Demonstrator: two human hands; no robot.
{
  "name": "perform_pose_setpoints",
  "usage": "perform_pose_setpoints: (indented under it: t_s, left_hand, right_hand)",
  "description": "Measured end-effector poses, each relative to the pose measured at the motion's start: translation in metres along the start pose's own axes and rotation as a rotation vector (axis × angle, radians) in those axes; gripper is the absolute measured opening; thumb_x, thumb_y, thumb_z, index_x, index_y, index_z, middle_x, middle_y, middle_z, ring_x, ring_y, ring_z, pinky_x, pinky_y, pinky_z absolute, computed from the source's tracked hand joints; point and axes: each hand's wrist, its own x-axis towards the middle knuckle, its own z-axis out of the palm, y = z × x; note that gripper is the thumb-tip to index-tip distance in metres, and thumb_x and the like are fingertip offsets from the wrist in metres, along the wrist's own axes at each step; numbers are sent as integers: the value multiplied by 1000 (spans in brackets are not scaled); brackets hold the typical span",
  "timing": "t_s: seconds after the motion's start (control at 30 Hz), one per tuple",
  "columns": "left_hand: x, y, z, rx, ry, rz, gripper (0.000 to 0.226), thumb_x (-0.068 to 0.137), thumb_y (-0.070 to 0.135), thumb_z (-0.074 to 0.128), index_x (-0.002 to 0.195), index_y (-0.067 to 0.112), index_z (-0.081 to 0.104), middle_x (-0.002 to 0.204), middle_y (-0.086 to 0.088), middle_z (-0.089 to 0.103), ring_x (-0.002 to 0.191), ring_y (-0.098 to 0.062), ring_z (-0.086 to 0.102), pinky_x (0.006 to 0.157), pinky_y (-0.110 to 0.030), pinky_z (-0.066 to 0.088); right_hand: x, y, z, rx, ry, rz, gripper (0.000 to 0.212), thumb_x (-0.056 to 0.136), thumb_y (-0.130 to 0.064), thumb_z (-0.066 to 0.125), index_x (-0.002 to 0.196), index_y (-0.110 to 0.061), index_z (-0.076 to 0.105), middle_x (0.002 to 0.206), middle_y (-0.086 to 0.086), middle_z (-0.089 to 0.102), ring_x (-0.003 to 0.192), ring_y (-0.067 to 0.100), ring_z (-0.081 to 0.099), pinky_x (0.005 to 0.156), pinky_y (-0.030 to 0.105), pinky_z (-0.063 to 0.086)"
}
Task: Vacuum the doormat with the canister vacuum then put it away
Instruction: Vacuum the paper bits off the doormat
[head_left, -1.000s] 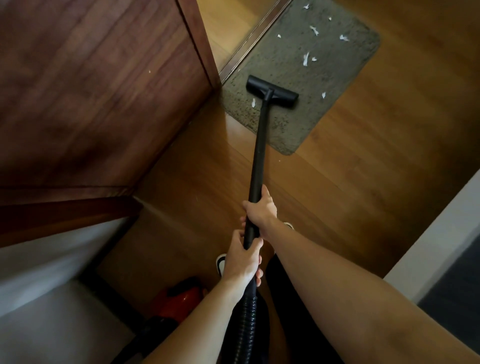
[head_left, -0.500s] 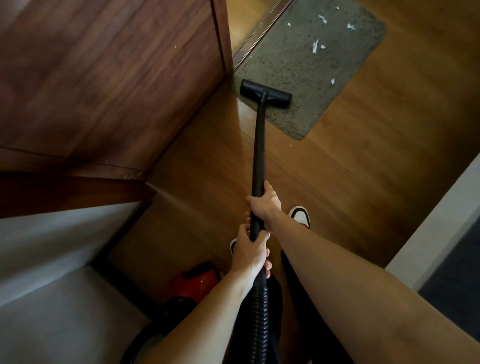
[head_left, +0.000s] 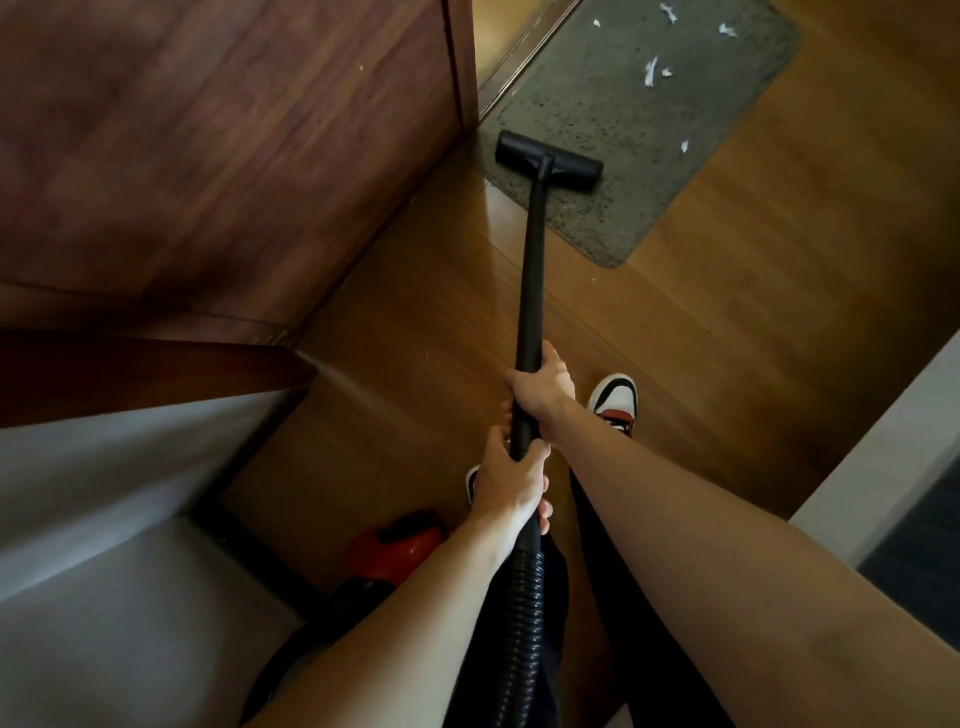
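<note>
Both forearms reach forward and down from the bottom edge and converge on the vacuum's tube. Nearest, the ribbed black hose (head_left: 511, 623) drops between them. Just to its left the red canister vacuum (head_left: 400, 551) sits on the wooden floor (head_left: 727, 338), partly hidden behind the left forearm. The left hand (head_left: 511, 486) grips the lower end of the black wand (head_left: 532, 270) where the hose joins it, back of the hand up, fingers wrapped underneath with their tips showing on the right side. Just beyond it, the right hand (head_left: 543, 387) is closed round the wand too, thumb lying along the tube (the two hands sit close together; whether they touch is hard to tell). A white, black and red shoe (head_left: 615, 400) stands just right of that hand. The wand runs straight away to the black floor head (head_left: 548, 161), which rests on the near left corner of the grey doormat (head_left: 649, 156), near the edge of a dark wooden panel (head_left: 234, 156). Farther along the mat lie white paper scraps (head_left: 650, 70), apart from the floor head.
</note>
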Motion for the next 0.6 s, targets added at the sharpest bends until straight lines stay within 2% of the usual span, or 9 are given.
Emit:
perform_pose_setpoints:
  t_s: [0.4, 0.6]
  left_hand:
    - [19, 72, 56, 112, -33, 33, 16, 95, 31, 61, 106, 24, 53, 67, -5, 53, 39, -15, 44, 40, -25, 41]
    - [27, 103, 103, 183, -85, 11, 13, 96, 30, 61, 104, 23, 52, 67, -6, 51, 38, -15, 42, 38, -25, 39]
  right_hand:
    - [38, -60, -60, 78, 84, 0, 81, 97, -11, 61, 162, -35, 17, 115, 17, 70, 50, 15, 64, 47, 27, 56]
    - [53, -82, -111, 125, 147, 23, 77, 98, -11, 59, 160, -34, 20, 99, 13, 69, 49, 17, 62, 45, 26, 54]
